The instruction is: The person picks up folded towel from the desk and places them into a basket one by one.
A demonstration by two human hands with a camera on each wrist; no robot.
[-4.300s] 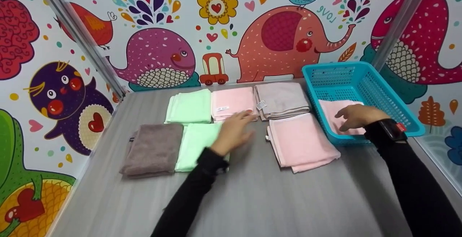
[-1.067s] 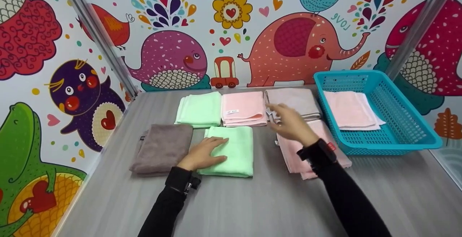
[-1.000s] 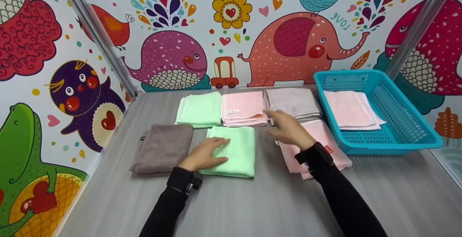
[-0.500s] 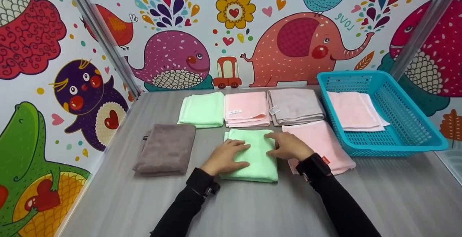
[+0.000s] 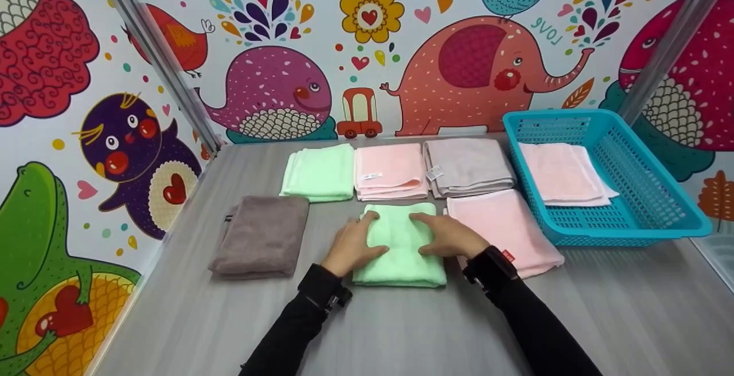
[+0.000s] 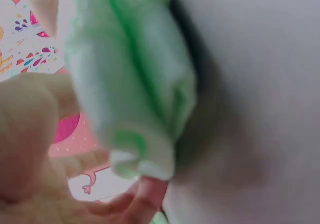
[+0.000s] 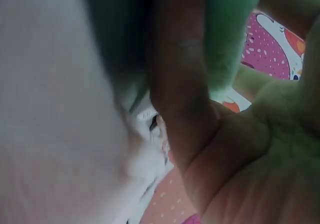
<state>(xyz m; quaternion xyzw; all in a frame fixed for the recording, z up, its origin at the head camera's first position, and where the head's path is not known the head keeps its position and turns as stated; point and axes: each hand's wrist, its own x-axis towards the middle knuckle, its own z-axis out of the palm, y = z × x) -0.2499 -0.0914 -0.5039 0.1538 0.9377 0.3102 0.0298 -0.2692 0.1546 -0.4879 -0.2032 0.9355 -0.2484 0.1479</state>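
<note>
A folded light green towel [image 5: 400, 253] lies in the middle of the table, between my two hands. My left hand [image 5: 348, 245] grips its left edge; in the left wrist view the towel's folded edge [image 6: 125, 84] shows with a fingertip [image 6: 150, 191] tucked at its underside. On the opposite edge, my right hand [image 5: 456, 237] holds the towel, and in the right wrist view one finger [image 7: 180, 79] passes beneath the green cloth [image 7: 227, 39]. Both thumbs lie on top. A folded pink towel [image 5: 499, 227] with a red tag sits just right of my right hand.
Folded towels line the back: green [image 5: 319, 172], pink [image 5: 391, 169] and greyish [image 5: 467, 164]. A brown towel [image 5: 261, 235] lies at left. The blue plastic basket [image 5: 631, 232] at right holds a pink towel [image 5: 562, 175]. Patterned walls border the table.
The right hand has left the basket, where the pink towel now lies farther back. The green towel has slid right from beside the brown one, and both hands have closed on its sides.
</note>
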